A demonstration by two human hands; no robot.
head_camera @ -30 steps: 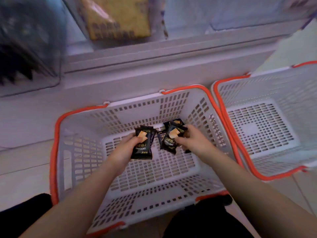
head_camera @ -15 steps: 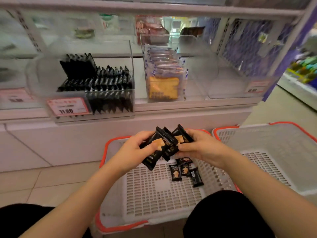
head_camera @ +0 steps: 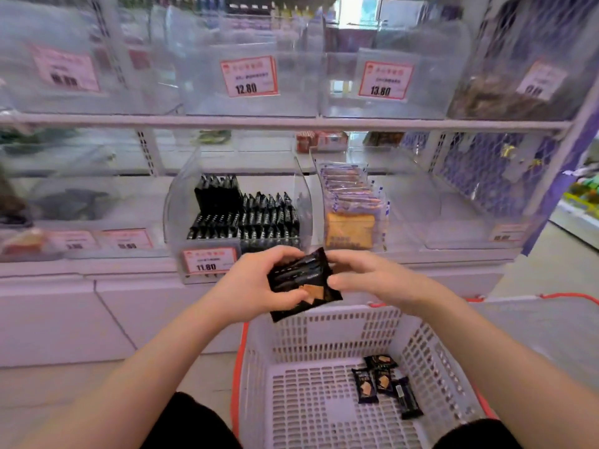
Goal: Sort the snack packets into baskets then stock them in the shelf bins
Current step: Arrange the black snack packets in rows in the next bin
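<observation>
My left hand and right hand both clamp black packet stack; matching bin directly ahead, slightly left, left hand nearer.

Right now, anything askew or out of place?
Mostly tidy. Only oddity: a few black packets lie scattered at angles in the basket. Both hands, left hand and right hand, grip the held stack.

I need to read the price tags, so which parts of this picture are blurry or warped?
Head view: 12.80 tag and 13.80 tag readable; far-left tags smeared; wide-angle lens bends the shelf rail; clear bins show hazy glare; held packets slightly soft.
</observation>
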